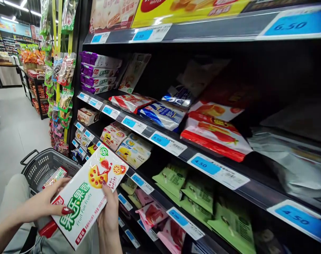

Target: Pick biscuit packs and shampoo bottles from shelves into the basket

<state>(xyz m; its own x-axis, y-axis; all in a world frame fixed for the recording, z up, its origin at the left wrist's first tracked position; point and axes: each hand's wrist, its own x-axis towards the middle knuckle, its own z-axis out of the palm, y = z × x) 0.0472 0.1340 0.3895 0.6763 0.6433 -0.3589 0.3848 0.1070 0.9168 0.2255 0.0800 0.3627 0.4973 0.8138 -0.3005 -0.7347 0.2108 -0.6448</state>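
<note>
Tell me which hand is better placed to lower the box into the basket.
Probably the left hand: it holds the white box on the side nearer the grey basket, while the right hand holds the farther side.

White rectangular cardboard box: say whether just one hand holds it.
No, the left hand and the right hand both grip the white rectangular box.

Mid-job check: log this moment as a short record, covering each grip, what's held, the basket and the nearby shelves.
Held item: white box, tilted, "Fruit Fun Fruity" face toward the camera
Left grip: on the box's left side, thumb on the printed face
Right grip: on the box's right side, thumb on the printed face
Basket: grey, partly behind the box; a small package inside
Shelf with purple-and-white boxes: boxes stacked at its left end
Lower right: green packets
</note>
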